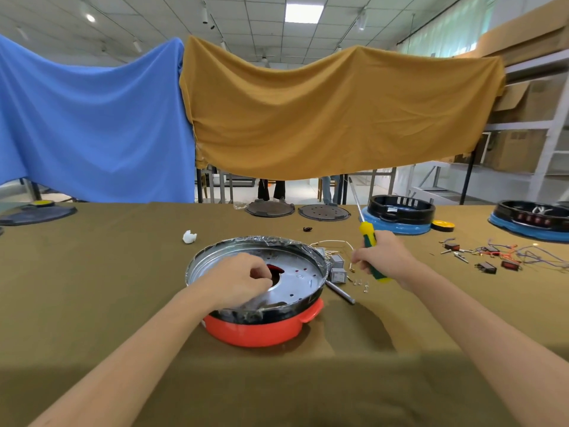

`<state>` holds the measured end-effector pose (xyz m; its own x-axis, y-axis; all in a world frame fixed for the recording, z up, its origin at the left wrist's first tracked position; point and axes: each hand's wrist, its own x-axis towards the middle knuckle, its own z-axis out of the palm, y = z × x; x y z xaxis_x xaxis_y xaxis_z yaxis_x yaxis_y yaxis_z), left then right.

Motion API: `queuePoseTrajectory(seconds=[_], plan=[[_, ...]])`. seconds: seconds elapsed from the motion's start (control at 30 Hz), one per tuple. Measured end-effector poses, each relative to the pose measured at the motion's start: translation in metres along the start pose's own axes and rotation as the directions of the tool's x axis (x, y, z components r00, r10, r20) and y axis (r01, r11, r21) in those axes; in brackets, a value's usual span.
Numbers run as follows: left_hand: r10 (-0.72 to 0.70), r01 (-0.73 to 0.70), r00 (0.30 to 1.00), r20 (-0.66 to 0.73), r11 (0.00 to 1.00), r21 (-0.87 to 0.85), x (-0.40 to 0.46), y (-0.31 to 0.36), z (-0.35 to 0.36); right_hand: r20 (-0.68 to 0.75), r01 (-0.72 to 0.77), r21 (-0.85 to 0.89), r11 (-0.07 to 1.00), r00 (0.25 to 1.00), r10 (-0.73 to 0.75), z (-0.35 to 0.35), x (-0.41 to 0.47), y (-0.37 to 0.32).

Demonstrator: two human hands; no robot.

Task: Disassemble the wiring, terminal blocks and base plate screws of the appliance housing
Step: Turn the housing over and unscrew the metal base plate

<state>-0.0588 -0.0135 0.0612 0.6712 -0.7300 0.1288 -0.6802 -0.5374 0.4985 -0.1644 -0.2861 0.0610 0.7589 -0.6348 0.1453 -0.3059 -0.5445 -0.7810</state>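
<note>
At the centre of the frame we have the appliance housing (pixel 258 328), a red shell lying upside down on the olive-covered table (pixel 92 288), with its shiny metal base plate (pixel 295 278) facing up and a crinkled clear film round the rim. Our left hand (pixel 237 280) rests on the left part of that plate, fingers curled inward with the fingertips (pixel 261 272) gathered at the edge of the plate's central opening; they look to be pinching something small there, but we cannot tell what, if anything, is between them. Our right hand (pixel 381 257), just right of the housing, is wrapped round the green and yellow handle of a screwdriver (pixel 368 238), whose shaft points up and away toward the upper centre of the frame, clear of the plate. Just beside the housing's right edge lie grey terminal blocks (pixel 337 268), a few loose screws (pixel 360 283) below the right hand, and a second tool (pixel 340 292) flat on the cloth. Farther right a tangle of removed wires (pixel 523 254) and small switches is spread out, well apart from both hands. Along the far edge sit two dark round plates (pixel 297 209) and blue-based housings (pixel 400 217).
</note>
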Motion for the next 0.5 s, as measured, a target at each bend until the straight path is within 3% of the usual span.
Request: queuePoseTrajectory(seconds=[0.07,0.17,0.3,0.33,0.4,0.5], plan=[[-0.011,0.007,0.996,-0.090,0.999,-0.044,0.000,0.000,-0.005,0.116,-0.055,0.180,0.982,0.993,0.034,0.009,-0.011,-0.006],[-0.063,0.064,0.973,-0.222,0.998,-0.004,-0.004,-0.007,-0.017,0.224,-0.116,0.301,0.946,0.973,0.048,0.028,-0.027,-0.013],[-0.307,0.338,0.888,-0.343,0.941,0.031,-0.013,-0.030,-0.031,0.255,-0.182,0.424,0.887,0.964,0.076,0.050,-0.036,-0.018],[-0.384,0.394,0.863,-0.327,0.918,-0.039,-0.016,-0.036,-0.032,0.237,-0.183,0.418,0.890,0.968,0.087,0.054,-0.036,-0.019],[-0.514,0.433,0.837,-0.190,0.833,-0.346,-0.023,-0.047,-0.031,0.201,-0.184,0.395,0.900,0.973,0.111,0.060,-0.035,-0.019],[-0.559,0.430,0.829,0.018,0.616,-0.659,-0.027,-0.057,-0.020,0.186,-0.181,0.413,0.893,0.976,0.111,0.061,-0.035,-0.020]])
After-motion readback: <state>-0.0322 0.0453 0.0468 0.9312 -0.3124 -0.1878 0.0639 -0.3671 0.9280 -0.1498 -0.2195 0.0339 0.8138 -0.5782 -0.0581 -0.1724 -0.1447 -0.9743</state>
